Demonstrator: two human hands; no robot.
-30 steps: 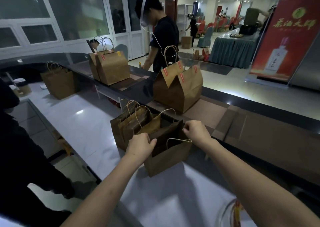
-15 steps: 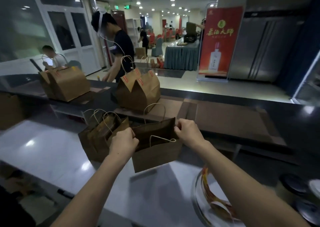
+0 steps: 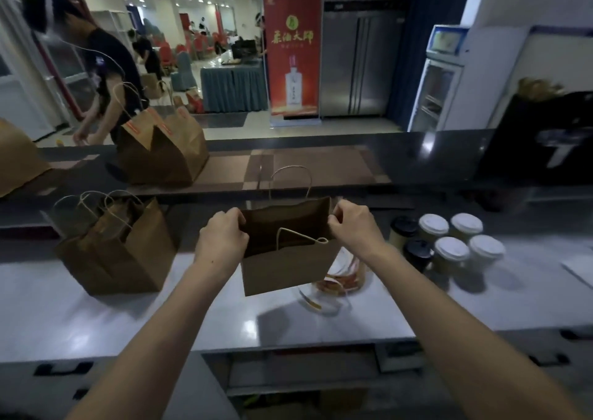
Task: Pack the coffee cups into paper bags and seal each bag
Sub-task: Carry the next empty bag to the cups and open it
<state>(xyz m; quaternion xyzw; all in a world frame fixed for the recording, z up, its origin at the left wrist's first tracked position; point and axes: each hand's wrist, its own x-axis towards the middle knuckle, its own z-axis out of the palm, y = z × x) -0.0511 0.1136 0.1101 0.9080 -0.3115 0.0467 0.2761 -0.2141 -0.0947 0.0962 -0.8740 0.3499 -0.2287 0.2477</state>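
Note:
An open brown paper bag [image 3: 282,270] hangs above the white counter [image 3: 128,317], held by both side edges of its mouth. My left hand [image 3: 221,238] grips the left edge and my right hand [image 3: 351,224] grips the right edge, spreading the mouth. Its inside looks dark and I see no cup in it. Several lidded coffee cups [image 3: 449,243], white-lidded and black-lidded, stand on the counter to the right. Under the bag lies a clear container of red seal stickers [image 3: 337,283].
More open bags with twine handles [image 3: 112,249] stand at the left. Sealed bags [image 3: 163,150] sit on the raised dark ledge [image 3: 321,163] behind. A dark machine [image 3: 539,140] stands at the far right. A person bends beyond the ledge at the left.
My view has swung right, bringing the coffee cups into sight. I have lifted the open bag away from the other bags and carried it right, both hands still on its mouth.

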